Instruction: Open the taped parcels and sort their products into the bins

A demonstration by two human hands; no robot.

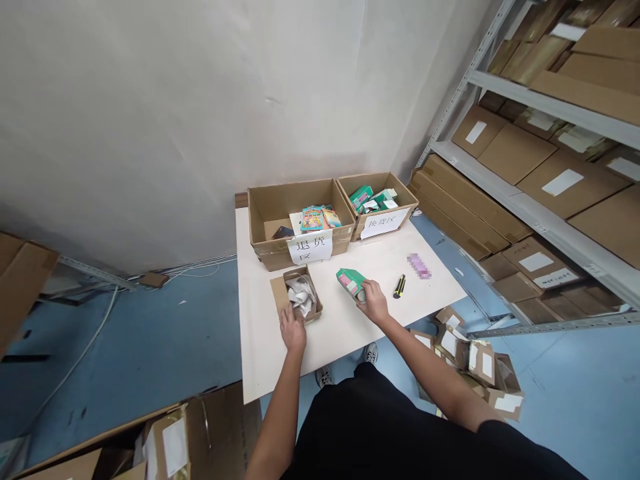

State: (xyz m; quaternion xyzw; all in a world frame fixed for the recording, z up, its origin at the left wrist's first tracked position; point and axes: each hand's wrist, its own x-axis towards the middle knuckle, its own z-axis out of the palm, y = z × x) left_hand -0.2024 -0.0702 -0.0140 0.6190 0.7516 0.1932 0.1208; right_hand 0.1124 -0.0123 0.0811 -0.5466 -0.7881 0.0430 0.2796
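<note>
My right hand point(374, 303) grips a small green box point(351, 283) with a pink and white panel, tilted over the middle of the table. My left hand point(293, 328) rests with its fingers apart at the near edge of a small open cardboard box point(318, 311), by its folded-out flap point(279, 298). Crumpled white paper point(301, 296) fills that box. To the right of the green box, a yellow and black utility knife point(399, 287) lies on the white table point(265, 360).
Two labelled cardboard bins stand at the table's back: the left bin point(270, 255) holds colourful packets, the right bin point(357, 230) several green boxes. A blurred pink item point(419, 265) lies right. Shelves point(550, 107) of cartons rise at right, and opened cartons point(483, 363) litter the floor.
</note>
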